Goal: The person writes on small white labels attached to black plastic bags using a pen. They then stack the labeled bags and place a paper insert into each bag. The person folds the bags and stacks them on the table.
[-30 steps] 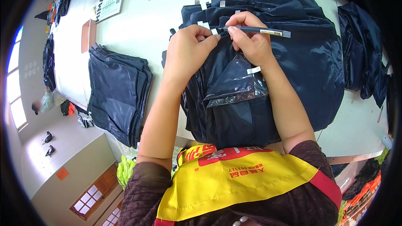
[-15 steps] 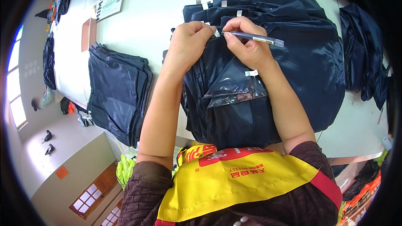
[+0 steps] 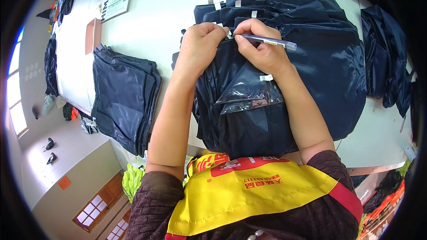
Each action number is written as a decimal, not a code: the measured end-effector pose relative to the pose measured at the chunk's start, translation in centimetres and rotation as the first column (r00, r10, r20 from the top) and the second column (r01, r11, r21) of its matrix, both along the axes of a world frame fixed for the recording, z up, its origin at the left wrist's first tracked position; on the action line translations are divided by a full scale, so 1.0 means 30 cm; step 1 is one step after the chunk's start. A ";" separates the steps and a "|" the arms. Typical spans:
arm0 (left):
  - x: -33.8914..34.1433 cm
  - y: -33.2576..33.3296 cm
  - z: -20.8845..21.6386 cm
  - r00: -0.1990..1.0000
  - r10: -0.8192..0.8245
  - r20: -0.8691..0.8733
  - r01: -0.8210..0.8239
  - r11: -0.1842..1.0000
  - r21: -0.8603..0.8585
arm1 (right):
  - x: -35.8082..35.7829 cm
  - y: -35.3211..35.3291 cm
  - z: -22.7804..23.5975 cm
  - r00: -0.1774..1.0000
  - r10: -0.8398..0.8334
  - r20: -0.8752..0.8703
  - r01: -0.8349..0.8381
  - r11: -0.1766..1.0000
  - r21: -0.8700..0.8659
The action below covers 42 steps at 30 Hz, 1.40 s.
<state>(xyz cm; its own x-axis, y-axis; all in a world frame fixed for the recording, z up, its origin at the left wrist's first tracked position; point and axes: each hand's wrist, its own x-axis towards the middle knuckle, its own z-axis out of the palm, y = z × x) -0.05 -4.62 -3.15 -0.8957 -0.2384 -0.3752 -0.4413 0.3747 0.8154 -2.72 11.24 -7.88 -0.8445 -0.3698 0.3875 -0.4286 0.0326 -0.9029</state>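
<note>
Beneath the fingers of the left hand (image 3: 195, 49) and the right hand (image 3: 263, 50) we see a broad stack of navy fabric (image 3: 318, 78), smooth and slightly shiny, its layers creased, with rounded folds on the right. Well to the left of the left fingers stands a narrower, roughly rectangular pile of dark fabric (image 3: 126, 100). On the near side of the fingers we find a clear plastic bag (image 3: 249, 91), glossy and wrinkled. The right fingers pinch a slim, straight pen (image 3: 278, 42) with a translucent barrel, its writing end slanting toward the left fingers. These are pressed together on a small white tag (image 3: 229, 35) at the stack's upper left; we cannot tell whether the pen touches it.

All this lies on a pale, smooth tabletop (image 3: 167, 22), bare beyond the left fingers. Far to their left and nearer the body, we make out a beige wall (image 3: 89, 164) with a small orange square (image 3: 65, 182) on it.

Compared with a second ago, we see the pen tilting more, its rear end lower and closer to the left fingers; the left thumb is drawn back, and the stack keeps its place.
</note>
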 end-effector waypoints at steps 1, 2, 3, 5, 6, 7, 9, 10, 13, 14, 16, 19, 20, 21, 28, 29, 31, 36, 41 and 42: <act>-0.001 0.001 0.002 1.000 -0.003 0.005 0.003 1.000 -0.011 | -0.002 0.002 0.000 1.000 -0.001 -0.005 0.001 1.000 0.008; -0.001 0.002 0.007 1.000 -0.006 0.009 0.006 1.000 -0.022 | -0.003 0.005 0.000 1.000 -0.002 -0.011 0.002 1.000 0.015; 0.001 0.004 0.011 1.000 -0.008 0.013 0.009 0.999 -0.033 | -0.003 0.006 -0.004 1.000 0.005 0.017 -0.005 1.000 -0.018; 0.007 0.003 0.012 1.000 -0.024 -0.012 0.023 0.998 -0.057 | -0.002 0.007 -0.011 0.997 0.022 0.070 -0.016 0.996 -0.085; 0.012 0.003 0.015 0.999 -0.031 -0.025 0.029 0.997 -0.070 | -0.001 0.007 -0.006 0.990 0.035 0.136 -0.012 0.986 -0.167; 0.019 0.010 0.019 0.989 -0.089 -0.119 0.071 0.986 -0.152 | 0.000 0.011 -0.002 0.978 0.048 0.201 0.003 0.970 -0.243; 0.053 0.039 0.043 0.931 -0.222 -0.289 0.124 0.939 -0.321 | -0.005 0.025 0.008 0.933 0.132 0.335 0.022 0.908 -0.418; 0.070 0.069 0.072 0.883 -0.281 -0.376 0.155 0.930 -0.333 | -0.012 0.029 0.016 0.916 0.113 0.386 0.092 0.875 -0.475; 0.166 0.151 0.081 0.675 -0.660 -0.329 0.300 0.653 -0.696 | -0.039 0.068 0.066 0.881 0.227 0.415 0.075 0.799 -0.596; 0.196 0.182 0.076 0.611 -0.763 -0.209 0.324 0.483 -0.814 | -0.038 0.070 0.077 0.873 0.254 0.416 0.003 0.851 -0.525; 0.240 0.229 0.064 0.618 -0.756 -0.217 0.304 0.484 -0.820 | -0.029 0.076 0.094 0.855 0.302 0.421 -0.143 0.918 -0.370; 0.242 0.220 0.055 0.690 -0.666 -0.283 0.321 0.632 -0.706 | -0.004 0.028 0.029 0.929 0.210 0.305 -0.158 0.969 -0.188; 0.232 0.201 0.072 0.714 -0.603 -0.356 0.350 0.747 -0.565 | -0.006 0.016 -0.001 0.963 0.143 0.227 -0.111 0.983 -0.147; 0.219 0.178 0.075 0.760 -0.512 -0.400 0.334 0.837 -0.434 | -0.005 0.020 -0.014 0.952 0.134 0.276 -0.096 0.984 -0.149; 0.154 0.069 0.095 0.966 -0.208 -0.151 0.057 0.747 -0.663 | 0.001 0.028 -0.008 0.952 0.126 0.279 -0.084 0.984 -0.159; 0.148 0.066 0.088 0.962 -0.217 -0.166 0.052 0.741 -0.669 | 0.001 0.027 -0.007 0.954 0.125 0.271 -0.080 0.982 -0.172; 0.131 0.059 0.080 0.967 -0.202 -0.154 0.057 0.764 -0.643 | -0.001 0.026 -0.008 0.959 0.121 0.257 -0.071 0.978 -0.196; 0.063 0.056 0.101 0.986 -0.165 0.024 0.160 0.892 -0.422 | 0.002 0.027 -0.014 0.954 0.116 0.277 -0.042 0.965 -0.260; 0.032 0.034 0.064 0.990 -0.140 -0.006 0.132 0.949 -0.286 | 0.003 0.027 -0.013 0.966 0.103 0.238 -0.051 0.975 -0.215; 0.029 0.028 0.056 0.991 -0.135 -0.002 0.130 0.957 -0.258 | 0.002 0.028 -0.014 0.969 0.105 0.222 -0.062 0.980 -0.191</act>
